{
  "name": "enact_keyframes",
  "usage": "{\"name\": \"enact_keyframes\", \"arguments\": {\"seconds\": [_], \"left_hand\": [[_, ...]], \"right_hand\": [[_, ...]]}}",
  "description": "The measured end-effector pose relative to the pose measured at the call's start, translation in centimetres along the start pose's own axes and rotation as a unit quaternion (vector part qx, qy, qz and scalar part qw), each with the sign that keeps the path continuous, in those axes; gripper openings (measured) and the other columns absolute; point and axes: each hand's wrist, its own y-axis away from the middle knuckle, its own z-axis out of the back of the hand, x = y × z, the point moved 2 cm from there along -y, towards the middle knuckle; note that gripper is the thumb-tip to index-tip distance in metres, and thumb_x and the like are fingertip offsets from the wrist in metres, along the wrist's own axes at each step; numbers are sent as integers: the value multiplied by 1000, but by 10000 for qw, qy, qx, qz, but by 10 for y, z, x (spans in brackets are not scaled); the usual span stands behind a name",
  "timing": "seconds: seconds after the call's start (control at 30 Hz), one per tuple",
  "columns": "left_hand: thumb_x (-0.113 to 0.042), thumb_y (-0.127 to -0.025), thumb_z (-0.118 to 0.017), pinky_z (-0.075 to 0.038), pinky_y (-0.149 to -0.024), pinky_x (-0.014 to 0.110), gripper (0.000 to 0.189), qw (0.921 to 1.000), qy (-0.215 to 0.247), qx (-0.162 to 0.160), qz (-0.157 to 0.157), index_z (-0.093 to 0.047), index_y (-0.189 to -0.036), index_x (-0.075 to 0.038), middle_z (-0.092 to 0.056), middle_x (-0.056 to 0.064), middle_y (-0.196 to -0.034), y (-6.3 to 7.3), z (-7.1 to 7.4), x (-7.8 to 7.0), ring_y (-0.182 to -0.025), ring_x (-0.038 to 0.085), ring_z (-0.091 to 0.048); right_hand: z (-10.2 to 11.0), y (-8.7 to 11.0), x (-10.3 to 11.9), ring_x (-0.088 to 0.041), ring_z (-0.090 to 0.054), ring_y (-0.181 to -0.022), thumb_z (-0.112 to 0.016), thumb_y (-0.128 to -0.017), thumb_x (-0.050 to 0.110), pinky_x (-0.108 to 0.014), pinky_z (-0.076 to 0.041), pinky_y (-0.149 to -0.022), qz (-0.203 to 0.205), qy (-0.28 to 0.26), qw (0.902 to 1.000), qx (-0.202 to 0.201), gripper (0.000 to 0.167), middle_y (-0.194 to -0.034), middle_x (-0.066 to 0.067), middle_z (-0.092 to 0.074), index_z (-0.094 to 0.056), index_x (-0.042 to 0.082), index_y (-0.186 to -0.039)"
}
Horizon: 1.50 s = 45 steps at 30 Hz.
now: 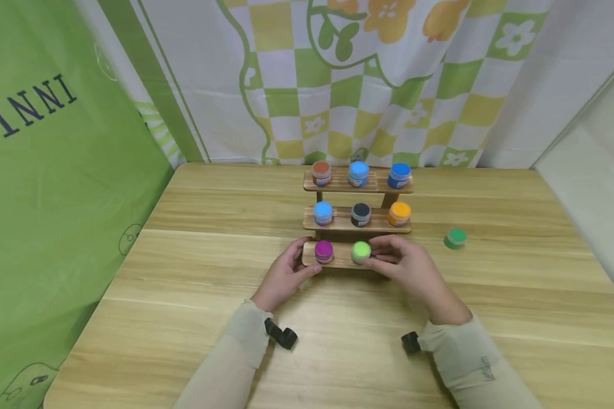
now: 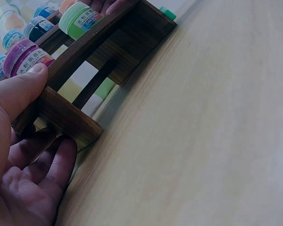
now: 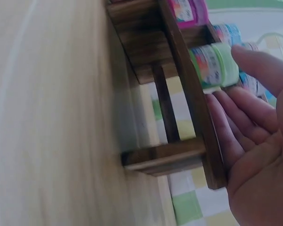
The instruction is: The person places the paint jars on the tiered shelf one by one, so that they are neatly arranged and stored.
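Observation:
A three-tier wooden display rack [image 1: 343, 259] stands on the table and bears small paint jars. My left hand [image 1: 285, 272] grips the left end of its lowest step, thumb at the front by the magenta paint jar [image 1: 324, 251] and fingers around the end, as the left wrist view shows. My right hand [image 1: 409, 267] pinches the light green paint jar [image 1: 361, 251] on the same step. Its thumb [image 3: 261, 66] lies at the jar's lid in the right wrist view, with the other fingers behind the jar; the fingertips' contact is partly hidden.
The middle step holds light blue, black and orange jars [image 1: 399, 213]. On the top step stand brown, light blue and dark blue jars [image 1: 399, 175]. A green jar [image 1: 455, 238] sits on the wooden table [image 1: 184, 318] right of the rack. Behind hangs a checked curtain [image 1: 358, 91].

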Motion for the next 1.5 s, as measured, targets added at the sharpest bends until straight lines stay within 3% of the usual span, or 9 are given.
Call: {"name": "enact_keyframes", "arguments": {"seconds": [0.33,0.73,1.2,1.5], "left_hand": [[-21,-92,-75,-56,-85,29,72,10000,-75,-10,17,-38,-152,-10,-56,8,-144,0,0,2,-105,20,-64],[-23,-91,-77,-55,-90,31,75,9998,-158,-54,101,-37,-154,-11,-52,9,-148,0,1,2,-111,22,-64],[-25,-91,-76,-56,-88,30,75,9998,-190,-52,51,-37,-153,-10,-50,10,-149,-2,0,3,-108,22,-64],[-17,-91,-76,-54,-93,28,71,9999,-112,-42,-89,-40,-151,-11,-55,6,-145,-1,0,1,-115,22,-63]], "right_hand": [[29,2,-10,-25,-68,-105,-77,-91,21,-24,-56,-86,-45,76,9991,410,39,-115,-12,-71,-65,2,-123],[58,5,-16,-22,-66,-99,-75,-93,28,-21,-55,-79,-148,602,9980,108,37,-111,-11,-72,-68,3,-119],[69,5,-29,-21,-63,-101,-69,-96,41,-17,-50,-78,-420,909,9913,-853,41,-117,-11,-70,-67,8,-118],[75,4,-39,0,-59,-97,-68,-96,40,-11,-47,-81,-448,574,9854,-1541,43,-117,-6,-68,-65,7,-123]]}}
